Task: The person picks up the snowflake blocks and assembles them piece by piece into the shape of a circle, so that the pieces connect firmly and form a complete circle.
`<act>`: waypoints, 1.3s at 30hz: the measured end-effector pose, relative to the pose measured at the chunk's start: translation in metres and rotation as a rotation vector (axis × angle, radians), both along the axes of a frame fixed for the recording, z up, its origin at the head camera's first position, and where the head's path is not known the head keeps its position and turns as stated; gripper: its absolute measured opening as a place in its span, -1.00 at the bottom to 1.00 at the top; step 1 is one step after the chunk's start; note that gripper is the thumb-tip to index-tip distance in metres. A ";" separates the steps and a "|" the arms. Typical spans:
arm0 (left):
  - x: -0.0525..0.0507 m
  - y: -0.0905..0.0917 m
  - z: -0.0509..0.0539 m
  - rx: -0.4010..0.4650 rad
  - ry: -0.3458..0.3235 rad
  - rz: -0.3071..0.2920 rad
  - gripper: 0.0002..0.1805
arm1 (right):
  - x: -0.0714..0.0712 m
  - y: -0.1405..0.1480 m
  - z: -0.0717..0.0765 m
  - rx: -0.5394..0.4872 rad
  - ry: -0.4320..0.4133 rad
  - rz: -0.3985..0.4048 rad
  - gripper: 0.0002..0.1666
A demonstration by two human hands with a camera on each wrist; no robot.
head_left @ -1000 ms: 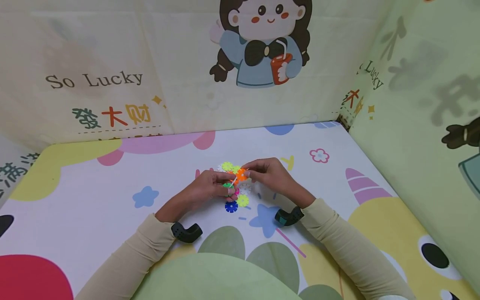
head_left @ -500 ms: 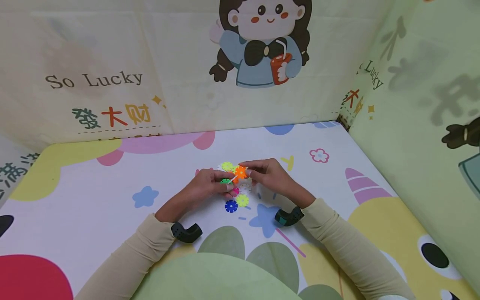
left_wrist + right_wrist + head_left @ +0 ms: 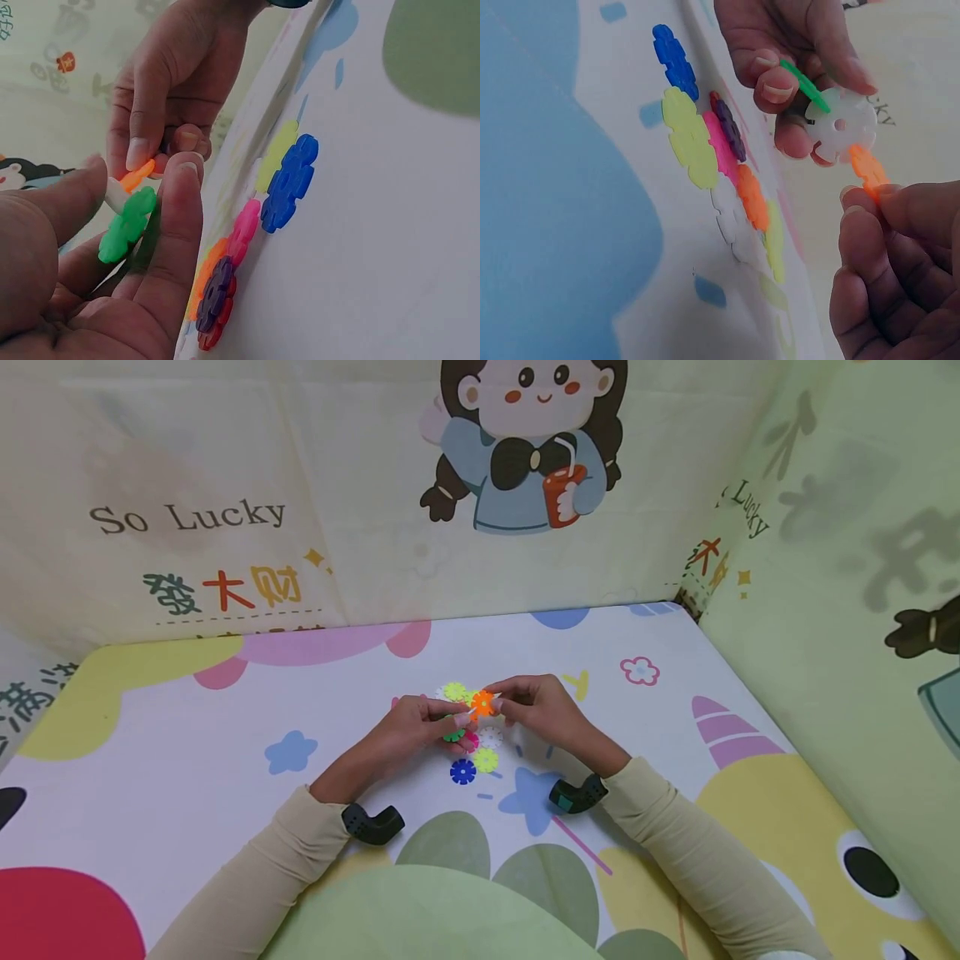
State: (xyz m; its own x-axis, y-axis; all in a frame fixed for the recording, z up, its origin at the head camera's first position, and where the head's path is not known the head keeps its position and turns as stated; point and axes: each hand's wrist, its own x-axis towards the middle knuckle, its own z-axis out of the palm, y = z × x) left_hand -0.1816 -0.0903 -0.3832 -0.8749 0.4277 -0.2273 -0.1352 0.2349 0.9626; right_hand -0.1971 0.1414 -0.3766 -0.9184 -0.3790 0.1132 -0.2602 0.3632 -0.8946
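My left hand point(image 3: 412, 731) pinches a white snowflake disc point(image 3: 844, 126) between thumb and fingers. A green snowflake disc point(image 3: 127, 225) stands crosswise in the white disc's edge, close to my left fingers. My right hand point(image 3: 542, 706) pinches an orange snowflake disc point(image 3: 868, 172) between thumb and index finger. The orange disc meets the white disc's rim at an angle; how deep its slot sits there I cannot tell. Both hands are raised above the table, over a small group of loose discs.
Several loose discs lie flat on the printed tablecloth point(image 3: 337, 827) below the hands. Among them are a blue disc point(image 3: 462, 772), a yellow disc point(image 3: 486, 761), a pink disc point(image 3: 721, 146) and a purple disc point(image 3: 215, 294). Cloth walls stand behind and to the right.
Both hands stay nearly in place. The white disc, seen edge-on earlier in the head view, is now mostly covered by my left thumb, and the green disc has shifted slightly below it.
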 end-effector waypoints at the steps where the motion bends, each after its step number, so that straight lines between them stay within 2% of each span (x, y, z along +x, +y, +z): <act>1: 0.000 0.000 0.000 -0.006 -0.001 0.003 -0.51 | 0.000 0.000 0.000 0.003 -0.004 -0.004 -0.74; 9: 0.000 0.001 0.002 -0.063 -0.007 0.024 -0.54 | 0.002 -0.005 -0.001 0.020 -0.021 -0.002 -0.73; 19: 0.001 -0.001 0.000 -0.025 -0.049 0.017 -0.44 | 0.004 -0.008 -0.003 0.004 0.013 -0.012 -0.74; 26: 0.001 -0.001 -0.001 0.009 -0.037 -0.007 -0.44 | 0.006 -0.010 -0.007 0.001 0.047 -0.028 -0.76; 33: 0.001 -0.003 -0.001 -0.032 -0.003 -0.024 -0.42 | 0.006 -0.010 -0.009 -0.020 0.056 0.005 -0.76; 39: 0.000 -0.002 -0.002 0.007 -0.024 -0.020 -0.45 | 0.005 -0.009 -0.010 -0.017 0.045 -0.002 -0.75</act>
State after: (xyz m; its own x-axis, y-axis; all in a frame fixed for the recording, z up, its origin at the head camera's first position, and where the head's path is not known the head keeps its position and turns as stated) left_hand -0.1814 -0.0918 -0.3855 -0.8603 0.4470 -0.2449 -0.1534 0.2312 0.9607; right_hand -0.1921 0.1323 -0.3863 -0.9129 -0.3752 0.1608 -0.2996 0.3482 -0.8883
